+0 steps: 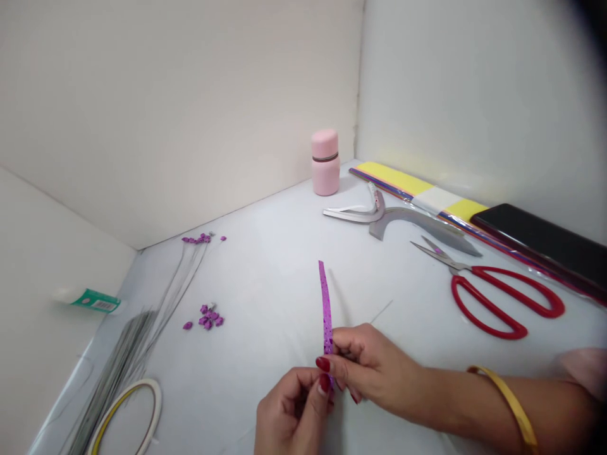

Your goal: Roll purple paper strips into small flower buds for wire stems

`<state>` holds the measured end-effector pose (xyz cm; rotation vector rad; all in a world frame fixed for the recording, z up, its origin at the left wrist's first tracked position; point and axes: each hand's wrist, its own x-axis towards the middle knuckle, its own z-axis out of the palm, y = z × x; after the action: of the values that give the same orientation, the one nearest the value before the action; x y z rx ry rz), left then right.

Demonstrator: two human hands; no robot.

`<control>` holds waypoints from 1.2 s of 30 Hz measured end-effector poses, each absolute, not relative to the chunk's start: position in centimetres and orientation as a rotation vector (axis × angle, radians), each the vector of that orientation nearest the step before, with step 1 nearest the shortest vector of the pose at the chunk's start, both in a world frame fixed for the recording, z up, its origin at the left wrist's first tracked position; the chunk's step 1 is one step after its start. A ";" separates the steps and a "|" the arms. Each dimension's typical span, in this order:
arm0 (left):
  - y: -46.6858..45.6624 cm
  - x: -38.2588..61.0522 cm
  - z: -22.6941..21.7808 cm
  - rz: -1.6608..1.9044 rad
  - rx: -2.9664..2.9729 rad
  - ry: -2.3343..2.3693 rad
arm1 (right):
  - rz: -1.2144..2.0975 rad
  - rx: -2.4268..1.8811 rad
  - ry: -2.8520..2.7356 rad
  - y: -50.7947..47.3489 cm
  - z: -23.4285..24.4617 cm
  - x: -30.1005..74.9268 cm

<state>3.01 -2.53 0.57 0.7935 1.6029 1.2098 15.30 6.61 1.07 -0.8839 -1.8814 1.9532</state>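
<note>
A narrow glittery purple paper strip [325,303] stands up from my fingers, its free end pointing away from me. Low in the view, my left hand [296,407] pinches its lower end between thumb and fingers. Just above, my right hand [367,366] grips the same strip, thumb against its face. The fingertips of both hands nearly touch and hide the strip's bottom part. Small folded purple paper pieces [208,318] lie in a cluster to the left. Farther back, more purple pieces [202,238] sit at the ends of thin wires.
Red-handled scissors [509,300] lie at right, near grey curved paper [427,227], coloured paper strips [398,179] and a black phone [540,243]. A pink bottle [325,164] stands at the back corner. Left are a wire bundle [114,373], a tape roll [156,404] and a green-labelled tube [97,300].
</note>
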 end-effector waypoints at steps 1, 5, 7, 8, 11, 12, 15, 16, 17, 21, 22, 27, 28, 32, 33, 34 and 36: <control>-2.4 2.9 0.5 1.198 0.700 1.536 | 1.967 -0.887 -1.857 6.6 1.1 15.3; -2.0 2.4 0.5 1.195 0.540 1.360 | 2.018 -0.908 -1.768 6.6 1.3 15.2; -2.0 2.4 0.5 1.203 0.533 1.363 | 1.998 -0.901 -1.775 6.7 1.3 15.2; -2.0 2.4 0.5 1.217 0.542 1.385 | 1.982 -0.901 -1.791 6.7 1.3 15.2; -2.3 2.5 0.4 1.269 0.628 1.479 | 1.951 -0.926 -1.813 6.8 1.1 15.2; -2.4 2.6 0.3 1.267 0.673 1.509 | 1.954 -0.933 -1.809 6.8 1.0 15.2; -2.6 2.7 0.4 1.206 0.781 1.604 | 1.984 -0.922 -1.789 6.8 0.8 15.2; -2.6 2.7 0.5 1.192 0.787 1.629 | 1.992 -0.913 -1.788 6.7 0.8 15.2; -2.6 2.7 0.6 1.189 0.769 1.637 | 1.995 -0.905 -1.789 6.7 0.8 15.2; -2.2 2.7 1.0 1.191 0.570 1.520 | 1.942 -0.923 -1.836 6.7 1.0 15.2; -2.1 2.7 1.0 1.184 0.538 1.496 | 1.922 -0.931 -1.850 6.7 1.0 15.2; -2.1 2.7 0.7 1.145 0.589 1.487 | 1.786 -0.907 -1.943 6.7 1.2 15.4; -2.1 2.7 0.6 1.135 0.584 1.467 | 1.770 -0.892 -1.943 6.7 1.2 15.4; -2.1 2.6 0.6 1.111 0.495 1.361 | 1.875 -0.886 -1.809 6.7 1.0 15.3; -2.1 2.6 0.6 1.121 0.484 1.350 | 1.918 -0.885 -1.769 6.7 0.9 15.3; -2.0 2.6 0.6 1.137 0.485 1.350 | 1.959 -0.870 -1.744 6.7 0.9 15.2; -2.0 2.7 0.6 1.167 0.532 1.389 | 2.007 -0.815 -1.751 6.7 0.9 15.2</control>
<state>2.66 -2.04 0.62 0.5319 1.3888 1.1668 15.15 6.68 0.86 -0.8150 -1.7511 2.0069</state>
